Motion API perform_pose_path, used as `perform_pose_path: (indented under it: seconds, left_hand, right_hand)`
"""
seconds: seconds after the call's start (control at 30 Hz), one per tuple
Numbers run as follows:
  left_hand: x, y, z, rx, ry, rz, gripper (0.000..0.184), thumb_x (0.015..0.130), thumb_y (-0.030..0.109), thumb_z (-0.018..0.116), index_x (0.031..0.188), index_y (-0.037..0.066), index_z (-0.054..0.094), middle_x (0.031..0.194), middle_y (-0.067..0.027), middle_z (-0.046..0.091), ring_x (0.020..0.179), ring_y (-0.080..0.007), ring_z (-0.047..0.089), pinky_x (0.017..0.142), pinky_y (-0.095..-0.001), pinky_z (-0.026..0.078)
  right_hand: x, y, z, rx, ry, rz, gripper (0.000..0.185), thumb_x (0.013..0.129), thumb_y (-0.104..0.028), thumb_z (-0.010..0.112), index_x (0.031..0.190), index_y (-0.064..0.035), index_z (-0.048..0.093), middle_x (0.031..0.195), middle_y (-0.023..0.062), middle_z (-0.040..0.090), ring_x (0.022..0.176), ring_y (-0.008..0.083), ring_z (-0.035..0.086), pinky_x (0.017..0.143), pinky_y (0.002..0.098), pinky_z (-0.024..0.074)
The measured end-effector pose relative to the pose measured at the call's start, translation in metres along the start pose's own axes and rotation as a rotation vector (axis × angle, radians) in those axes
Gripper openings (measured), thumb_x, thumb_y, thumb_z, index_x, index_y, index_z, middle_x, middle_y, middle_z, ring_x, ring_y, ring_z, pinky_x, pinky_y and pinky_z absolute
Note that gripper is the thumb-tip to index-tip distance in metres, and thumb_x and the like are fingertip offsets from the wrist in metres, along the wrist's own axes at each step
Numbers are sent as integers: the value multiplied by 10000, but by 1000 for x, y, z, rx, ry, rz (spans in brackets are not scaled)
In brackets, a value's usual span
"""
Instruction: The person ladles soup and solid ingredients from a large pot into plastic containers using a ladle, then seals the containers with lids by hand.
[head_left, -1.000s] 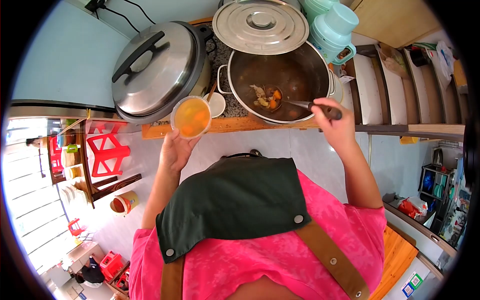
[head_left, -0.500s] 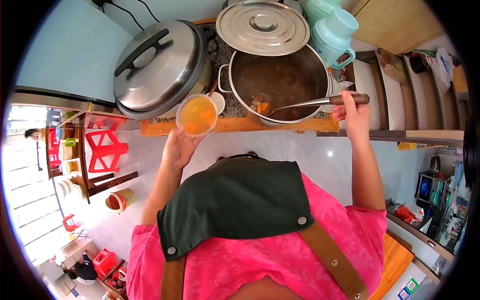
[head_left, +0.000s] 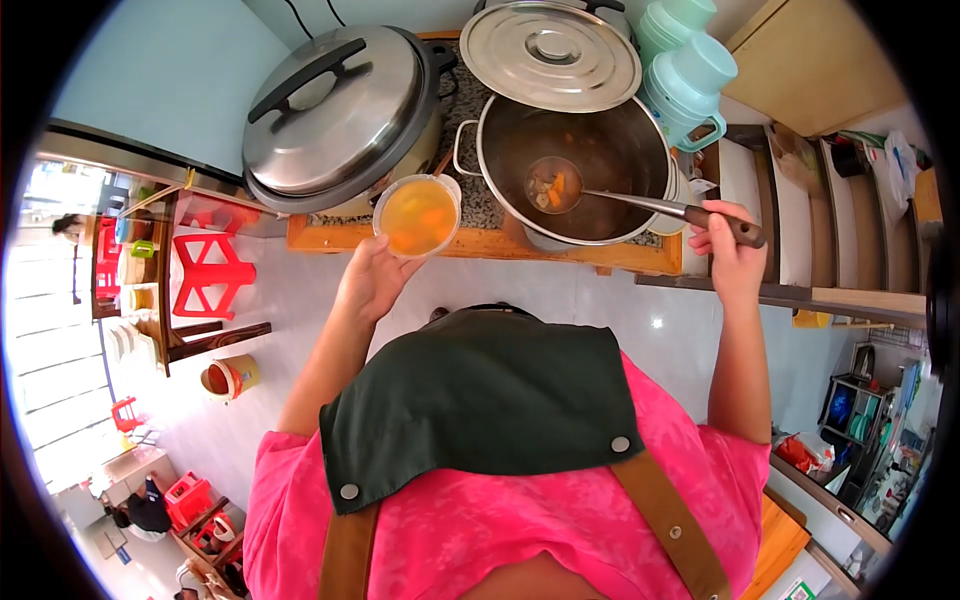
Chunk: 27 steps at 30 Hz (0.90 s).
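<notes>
Left grip [head_left: 372, 280] clasps round, apparently plastic bowl [head_left: 457, 219]; right grip [head_left: 735, 252] clasps metal ladle [head_left: 660, 206].

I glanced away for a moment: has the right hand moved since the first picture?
Yes. Judged against the pot, the right hand is now farther to the right, away from its rim.

Pink shirt [head_left: 500, 520], dark green apron [head_left: 480, 405]

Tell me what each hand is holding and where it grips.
Left hand: the bowl, by its near side. Right hand: the ladle, by its brown handle.
</notes>
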<state>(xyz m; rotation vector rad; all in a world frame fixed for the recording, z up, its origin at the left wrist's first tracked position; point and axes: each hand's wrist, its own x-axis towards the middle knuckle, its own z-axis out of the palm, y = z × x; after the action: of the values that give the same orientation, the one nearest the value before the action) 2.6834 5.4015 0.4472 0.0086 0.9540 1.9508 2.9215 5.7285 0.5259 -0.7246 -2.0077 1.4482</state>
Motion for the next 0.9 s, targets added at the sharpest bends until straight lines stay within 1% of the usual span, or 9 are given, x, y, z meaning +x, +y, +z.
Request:
perform_pose_path:
  seconds: [0.07,0.1,0.2,0.47,0.53,0.63,0.77,0.83,0.9]
  left_hand:
    - [0,-1,2,-23,-8,8,537,804,250,499,1230,-36,338,1251,-164,421,1167,-269,402,1011,-396,286]
    - [-1,-2,3,-20,-7,10,535,806,246,496,1229,-39,336,1252,-168,419,1168,-273,402,1014,-399,282]
    - [0,-3,5,-19,-7,15,534,807,241,493,1229,-44,331,1257,-175,413,1171,-278,400,1020,-405,275]
    - [5,-8,4,-40,7,2,536,802,235,502,1227,-44,333,1242,-172,426,1157,-274,414,1020,-408,278]
    - [7,-10,2,-5,27,-12,542,783,271,531,1220,-6,370,1227,-140,453,1121,-259,450,965,-381,350]
    - [9,-11,0,-14,31,-14,528,784,270,536,1211,0,383,1205,-134,474,1099,-251,470,947,-372,368]
    - [11,-10,2,-15,39,-12,524,790,272,529,1214,0,381,1204,-134,475,1103,-248,468,948,-372,367]
    - [11,-9,3,-28,45,-24,508,794,243,514,1206,-17,372,1208,-134,466,1121,-237,445,981,-378,319]
    - [13,-9,2,-33,41,-26,504,794,242,513,1205,-16,374,1207,-132,468,1121,-234,445,978,-377,321]
  right_hand:
    - [5,4,-8,4,71,42,213,869,-159,479,980,9,548,714,100,596,567,127,553,510,224,447]
    - [7,5,-11,3,63,40,213,869,-159,479,980,9,548,714,100,596,567,127,553,510,224,447]
    - [9,3,-19,50,146,112,249,879,-197,459,977,14,548,713,106,598,544,121,539,492,221,437]
    - [11,5,-25,58,93,45,235,876,-187,463,972,11,546,728,121,602,556,120,544,493,217,434]
    - [11,7,-25,30,49,-19,232,873,-186,467,972,9,544,743,121,603,569,121,548,502,219,439]
    - [14,10,-26,40,34,-20,235,872,-191,469,974,8,542,754,120,603,578,121,548,510,220,441]
    - [18,11,-25,56,85,42,240,874,-196,466,976,7,542,746,114,604,567,118,542,505,215,436]
    - [18,11,-24,54,148,86,241,878,-199,456,962,6,550,715,107,601,541,113,531,490,212,427]
    - [18,6,-22,55,161,79,247,871,-208,476,955,10,555,704,107,601,532,117,534,482,214,426]
